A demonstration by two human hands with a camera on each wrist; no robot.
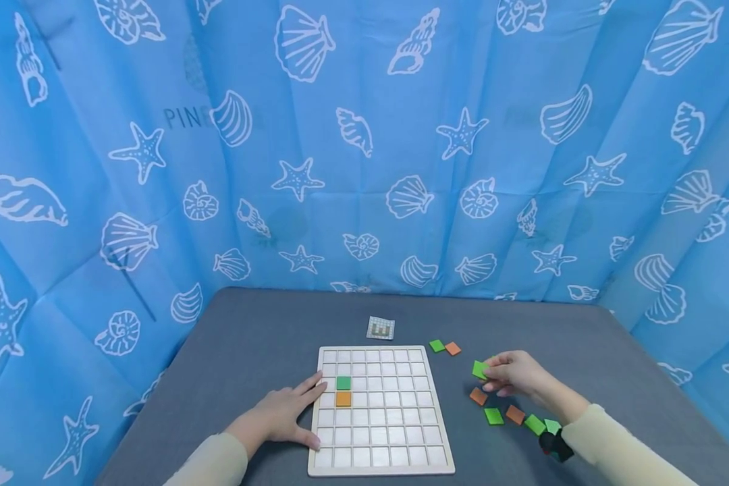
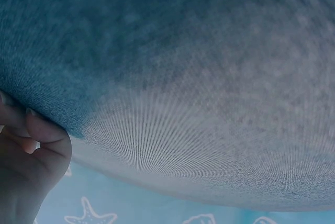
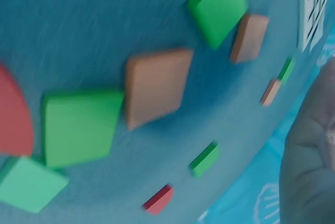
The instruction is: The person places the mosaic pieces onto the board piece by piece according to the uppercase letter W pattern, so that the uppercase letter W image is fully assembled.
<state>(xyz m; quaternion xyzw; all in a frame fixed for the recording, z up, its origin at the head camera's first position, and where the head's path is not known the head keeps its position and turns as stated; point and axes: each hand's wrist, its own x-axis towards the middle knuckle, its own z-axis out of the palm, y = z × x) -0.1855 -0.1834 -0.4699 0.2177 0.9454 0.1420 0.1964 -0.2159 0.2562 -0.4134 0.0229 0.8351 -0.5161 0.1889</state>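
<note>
A white grid board (image 1: 381,471) with a pale frame lies on the grey table. In one of its left columns sit a green tile (image 1: 343,383) and, directly below, an orange tile (image 1: 343,399). My left hand (image 1: 282,413) rests along the board's left edge with fingers spread. Right of the board, my right hand (image 1: 515,372) pinches a bright green square tile (image 1: 480,370) just above the table. In the right wrist view only part of my right hand (image 3: 309,166) shows, and the pinched tile is out of sight.
Loose green tiles (image 3: 82,127) and orange tiles (image 3: 157,85) lie scattered right of the board, with a red piece (image 3: 158,199) among them. Behind the board lies a small pattern card (image 1: 381,329). A blue shell-print curtain (image 1: 364,169) surrounds the table.
</note>
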